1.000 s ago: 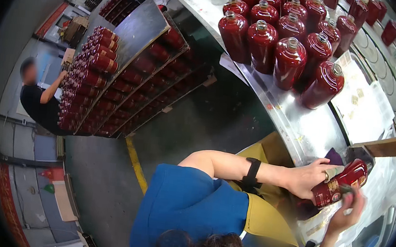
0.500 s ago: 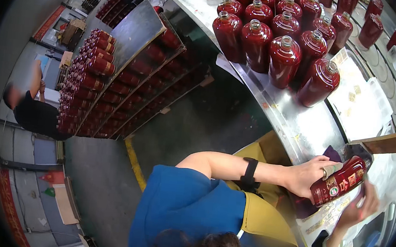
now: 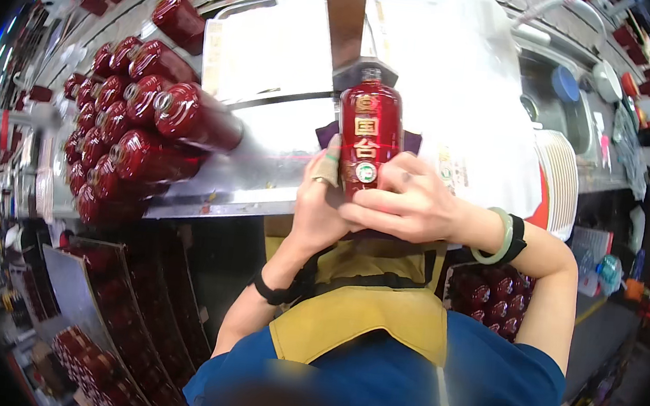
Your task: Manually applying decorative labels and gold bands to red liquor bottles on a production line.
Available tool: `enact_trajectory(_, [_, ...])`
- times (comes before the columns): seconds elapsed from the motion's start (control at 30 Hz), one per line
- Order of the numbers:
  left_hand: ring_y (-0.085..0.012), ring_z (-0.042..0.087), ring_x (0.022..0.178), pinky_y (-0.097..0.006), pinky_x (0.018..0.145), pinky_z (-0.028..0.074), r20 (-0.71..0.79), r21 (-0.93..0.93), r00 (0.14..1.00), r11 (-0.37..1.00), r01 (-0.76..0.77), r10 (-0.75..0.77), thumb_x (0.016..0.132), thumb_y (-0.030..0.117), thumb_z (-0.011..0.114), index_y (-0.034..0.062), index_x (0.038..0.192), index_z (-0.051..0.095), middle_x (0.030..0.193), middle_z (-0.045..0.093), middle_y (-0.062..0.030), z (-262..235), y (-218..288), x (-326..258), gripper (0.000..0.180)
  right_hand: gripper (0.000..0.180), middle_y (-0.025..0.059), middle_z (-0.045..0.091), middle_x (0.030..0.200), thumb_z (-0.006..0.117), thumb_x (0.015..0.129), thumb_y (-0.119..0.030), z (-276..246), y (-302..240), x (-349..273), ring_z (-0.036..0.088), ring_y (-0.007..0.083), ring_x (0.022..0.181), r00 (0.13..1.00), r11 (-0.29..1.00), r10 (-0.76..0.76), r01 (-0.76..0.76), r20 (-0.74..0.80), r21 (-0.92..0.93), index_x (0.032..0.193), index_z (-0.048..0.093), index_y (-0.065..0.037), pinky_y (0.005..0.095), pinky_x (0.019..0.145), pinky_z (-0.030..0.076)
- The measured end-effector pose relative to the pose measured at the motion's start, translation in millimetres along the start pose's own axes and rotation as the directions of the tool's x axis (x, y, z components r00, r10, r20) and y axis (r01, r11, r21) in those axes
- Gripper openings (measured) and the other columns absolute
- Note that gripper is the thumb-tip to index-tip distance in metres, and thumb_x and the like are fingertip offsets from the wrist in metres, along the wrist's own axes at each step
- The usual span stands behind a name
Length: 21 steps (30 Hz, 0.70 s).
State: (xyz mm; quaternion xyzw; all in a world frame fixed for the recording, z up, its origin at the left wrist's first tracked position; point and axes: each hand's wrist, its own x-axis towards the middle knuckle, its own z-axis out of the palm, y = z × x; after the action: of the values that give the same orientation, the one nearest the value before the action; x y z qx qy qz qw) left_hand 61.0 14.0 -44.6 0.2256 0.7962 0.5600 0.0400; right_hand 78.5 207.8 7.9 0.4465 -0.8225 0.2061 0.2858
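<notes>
A dark red glass bottle (image 3: 372, 117) with gold characters and a small round white-and-green label lies in front of me on the bench, its neck pointing away. My left hand (image 3: 316, 211), with wrapped finger tips, is closed around the bottle's lower left side. Curled fingers of my right hand (image 3: 413, 200) press on the lower front of the bottle, just beside the round label. Whether something thin sits under those fingers is hidden. Beneath the bottle, a purple cloth (image 3: 411, 142) sticks out on both sides.
Beyond the bottle's neck stands a brown post (image 3: 345, 17) on a dark holder. Several red bottles (image 3: 192, 116) crowd the bench at left. White sheets (image 3: 463, 67) cover the bench behind; a sink (image 3: 557, 108) and a stack of cream-coloured trays (image 3: 560, 179) are at right.
The view has swung to the right, so the bottle is now central. My right hand, earlier apart from the bottle, now touches its lower front; my left hand keeps its hold.
</notes>
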Motion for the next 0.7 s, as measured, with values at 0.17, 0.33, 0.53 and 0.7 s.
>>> enact_trajectory(0.17, [-0.0361, 0.061, 0.116, -0.043, 0.103, 0.048, -0.214, 0.214, 0.960, 0.968, -0.133, 0.179, 0.061, 0.017, 0.096, -0.0094, 0.145, 0.047, 0.123, 0.067, -0.0197, 10.4, 5.2, -9.7, 0.101, 0.017, -0.0005, 0.065, 0.087, 0.076, 0.082, -0.021, -8.0, 72.6, 29.7, 0.061, 0.0220, 0.080, 0.887, 0.849, 0.435, -0.461, -0.152, -0.258, 0.097, 0.070, -0.014, 0.0359, 0.071, 0.044])
enact_trajectory(0.33, [-0.0301, 0.066, 0.114, -0.038, 0.095, 0.054, -0.158, 0.301, 0.974, 0.947, -0.107, 0.161, 0.060, 0.019, 0.098, -0.0079, 0.148, 0.042, 0.129, 0.064, -0.0228, 10.5, 2.8, -10.4, 0.108, 0.019, -0.0079, 0.069, 0.099, 0.074, 0.079, -0.019, -8.0, 58.8, 2.6, 0.057, 0.0141, 0.087, 0.961, 0.918, 0.214, -0.258, -0.173, -0.301, 0.097, 0.075, -0.021, 0.0315, 0.086, 0.041])
enact_trajectory(0.53, [-0.0382, 0.058, 0.127, -0.042, 0.107, 0.046, -0.096, 0.092, 0.994, 0.995, -0.034, 0.043, 0.066, 0.014, 0.091, -0.0064, 0.149, 0.042, 0.139, 0.059, -0.0242, 4.5, -4.6, -12.8, 0.099, 0.023, -0.0060, 0.066, 0.100, 0.072, 0.080, -0.017, 0.3, -26.5, -46.5, 0.055, 0.0136, 0.077, 0.999, 0.994, -0.025, 0.029, -0.039, 0.105, 0.104, 0.074, -0.017, 0.0296, 0.069, 0.049])
enact_trajectory(0.7, [-0.0404, 0.057, 0.128, -0.046, 0.105, 0.047, -0.093, 0.429, 0.882, 0.818, -0.384, 0.463, 0.062, 0.008, 0.093, 0.0057, 0.122, 0.072, 0.143, 0.056, -0.0236, 3.3, -1.6, -27.8, 0.064, 0.023, 0.0057, 0.067, 0.091, 0.075, 0.089, -0.004, 0.9, -43.5, -36.2, 0.060, 0.0117, 0.080, 0.498, 0.530, 0.840, -0.667, -0.215, 0.523, 0.109, 0.063, -0.002, 0.0265, 0.071, 0.049])
